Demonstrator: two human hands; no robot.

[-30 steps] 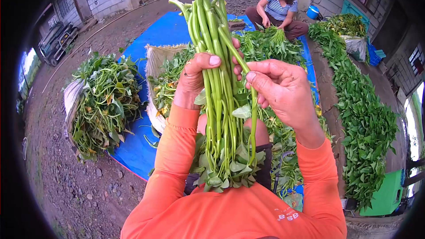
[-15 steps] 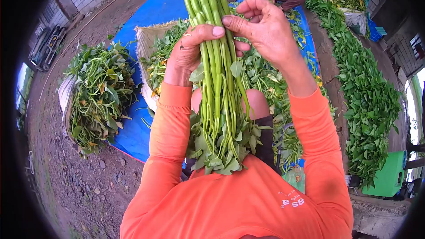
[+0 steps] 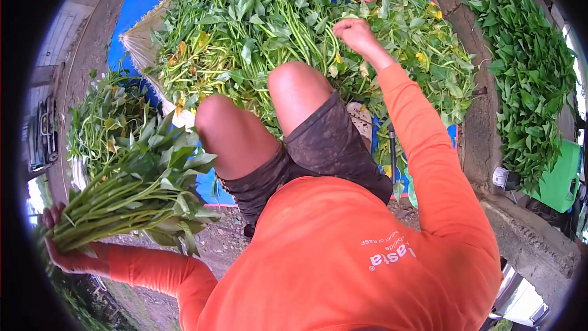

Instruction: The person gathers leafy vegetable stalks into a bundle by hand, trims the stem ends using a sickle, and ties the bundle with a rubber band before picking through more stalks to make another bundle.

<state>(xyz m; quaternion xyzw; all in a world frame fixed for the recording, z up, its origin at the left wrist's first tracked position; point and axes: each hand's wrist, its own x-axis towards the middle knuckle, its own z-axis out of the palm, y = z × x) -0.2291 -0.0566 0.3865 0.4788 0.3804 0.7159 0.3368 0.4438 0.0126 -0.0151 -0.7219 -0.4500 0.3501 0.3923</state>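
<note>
Stems point(image 3: 113, 213), slender and leafy-tipped, fill the curled left fingers point(image 3: 56, 213).

From afar I watch through one head-worn camera, close above the shirt point(image 3: 343, 251), facing steeply down and forward over the knees point(image 3: 297, 89) to the leaves point(image 3: 300, 27).
</note>
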